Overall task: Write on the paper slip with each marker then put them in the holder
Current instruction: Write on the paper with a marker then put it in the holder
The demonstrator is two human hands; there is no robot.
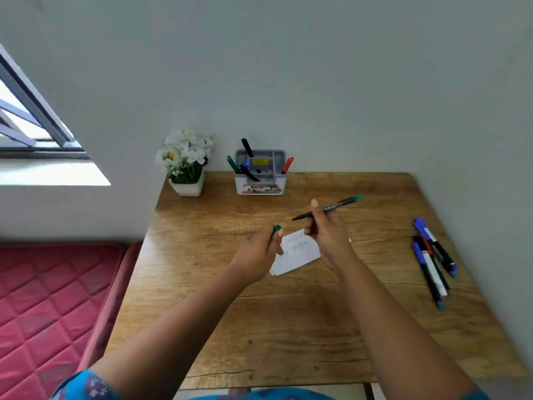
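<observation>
Above the slip (297,254), the right hand (327,230) pinches an uncapped marker (327,209); the left hand (259,255), its grip clamped, pinches the green cap (276,230).

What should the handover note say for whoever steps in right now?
Left hand: holds the green cap.
Right hand: holds the uncapped green marker above the paper slip.
The slip lies mid-table and already carries writing.
Holder at the back edge holds several markers.
Loose markers lie at the right of the table.
Left: deal with the green marker, then write with and store the loose ones.
</observation>
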